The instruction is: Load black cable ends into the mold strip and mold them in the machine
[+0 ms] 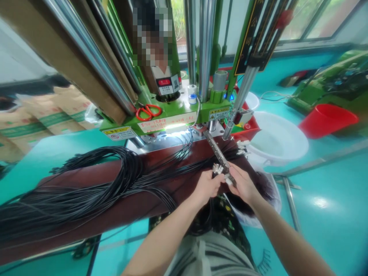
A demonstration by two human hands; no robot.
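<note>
My left hand (207, 186) is closed around a bunch of black cables, whose pale connector ends (217, 169) stick up above the fingers. Close beside it, my right hand (243, 183) grips the near end of a long, narrow metal bar (216, 150) with small holes along it. The bar slants away towards the green machine (178, 111). A small white piece (228, 179) shows between the two hands; which hand holds it I cannot tell. Below the hands, more black cable hangs over my lap.
Many black cables (126, 168) lie looped across the brown tabletop (184, 191). Red-handled scissors (148, 112) rest on the machine. Further right are a red tray (250, 128), a white tub (280, 138) and a red bucket (327, 120). A lined bin (274, 191) stands beside my right arm.
</note>
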